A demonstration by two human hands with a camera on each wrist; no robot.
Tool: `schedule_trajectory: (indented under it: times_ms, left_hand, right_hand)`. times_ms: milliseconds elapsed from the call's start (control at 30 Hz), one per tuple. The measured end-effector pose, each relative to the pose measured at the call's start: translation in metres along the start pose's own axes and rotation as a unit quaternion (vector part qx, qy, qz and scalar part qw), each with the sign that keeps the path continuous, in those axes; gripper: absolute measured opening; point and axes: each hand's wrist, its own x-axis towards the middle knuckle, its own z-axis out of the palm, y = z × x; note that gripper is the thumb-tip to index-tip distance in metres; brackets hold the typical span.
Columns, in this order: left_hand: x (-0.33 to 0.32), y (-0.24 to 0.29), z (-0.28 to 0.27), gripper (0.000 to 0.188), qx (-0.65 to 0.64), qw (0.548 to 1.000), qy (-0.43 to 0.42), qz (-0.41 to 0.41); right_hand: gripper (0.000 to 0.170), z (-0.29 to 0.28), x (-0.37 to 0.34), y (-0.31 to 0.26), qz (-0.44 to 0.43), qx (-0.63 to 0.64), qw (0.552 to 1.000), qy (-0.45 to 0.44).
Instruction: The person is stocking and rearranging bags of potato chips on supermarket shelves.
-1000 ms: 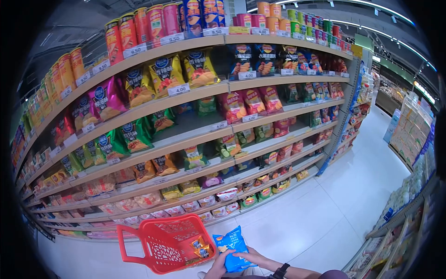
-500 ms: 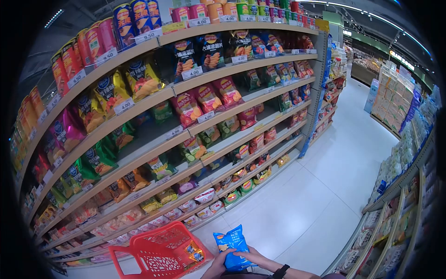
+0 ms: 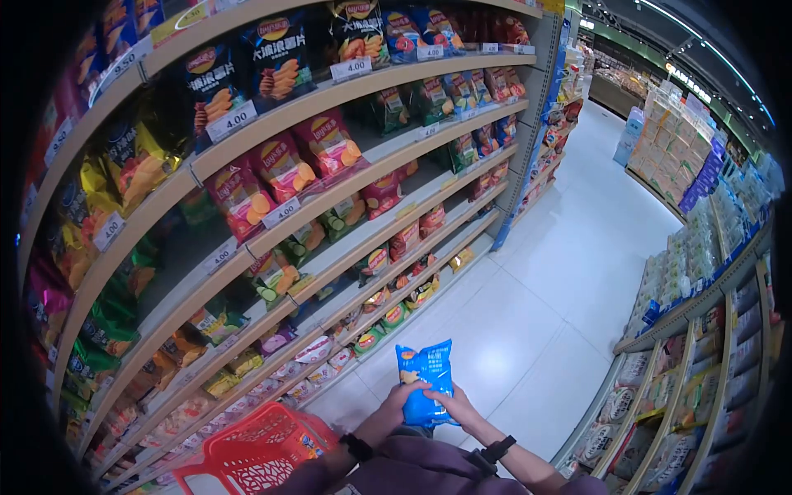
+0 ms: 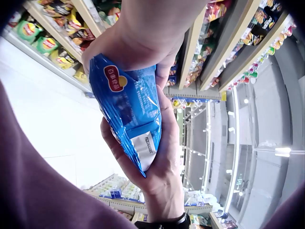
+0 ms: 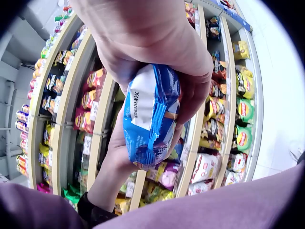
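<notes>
A blue snack bag (image 3: 428, 381) stands between both hands in front of the body in the head view. My left hand (image 3: 403, 402) grips its left side, the thumb lying across the front. From the right, my right hand (image 3: 458, 405) holds the lower right side, thumb also on the front. In the left wrist view the bag's blue underside (image 4: 131, 107) shows a white label, with the right hand (image 4: 164, 157) curled round it. The right wrist view has the bag (image 5: 151, 114) with printed white patch, between the left hand (image 5: 119, 152) and right hand (image 5: 157, 43).
Long shelves (image 3: 346, 194) of chip bags run along the left. A red basket (image 3: 247, 450) with small orange packs stands on the floor at lower left. More shelves (image 3: 701, 330) line the right side, and a tiled aisle floor (image 3: 536, 313) leads to stacked boxes (image 3: 672, 148).
The head view has turned right and moved along the aisle, so the shelves and basket sit further left and lower. Both hands still hold the blue bag, now higher in view.
</notes>
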Motion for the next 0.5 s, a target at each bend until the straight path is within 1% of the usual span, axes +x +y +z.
schedule_trajectory:
  times_ms: [33,100,133,233,267,333,400,433,500]
  left_hand:
    - [0.011,0.019,0.019,0.048,0.011,1.0,-0.007,-0.004]
    - [0.027,0.051,0.063,0.048,0.045,0.999,-0.001,0.021]
    - [0.039,0.058,0.074,0.049,0.057,0.998,0.003,0.025]
    - [0.076,0.084,0.105,0.05,0.085,0.995,0.003,0.047]
    - [0.082,0.089,0.114,0.05,0.086,0.995,0.005,0.053]
    - [0.096,0.097,0.124,0.051,0.087,0.994,0.01,0.07]
    - [0.1,0.112,0.13,0.051,0.105,0.989,0.016,0.1]
    - [0.103,0.118,0.128,0.054,0.097,0.987,-0.01,0.127]
    - [0.107,0.133,0.125,0.054,0.141,0.973,0.05,0.175]
  right_hand:
    - [0.062,-0.009,0.007,-0.014,-0.009,0.007,1.0,0.024]
    - [0.063,-0.033,0.021,-0.045,-0.042,0.02,0.998,0.039]
    - [0.063,-0.042,0.027,-0.057,-0.059,0.027,0.997,0.046]
    - [0.068,-0.067,0.048,-0.084,-0.122,0.005,0.988,0.098]
    - [0.068,-0.076,0.055,-0.09,-0.136,-0.043,0.982,0.125]
    - [0.07,-0.091,0.07,-0.091,-0.153,-0.134,0.964,0.17]
    - [0.07,-0.092,0.075,-0.11,-0.212,-0.157,0.947,0.184]
    - [0.071,-0.091,0.077,-0.123,-0.209,-0.14,0.955,0.156]
    - [0.066,-0.093,0.092,-0.133,-0.281,-0.215,0.921,0.163]
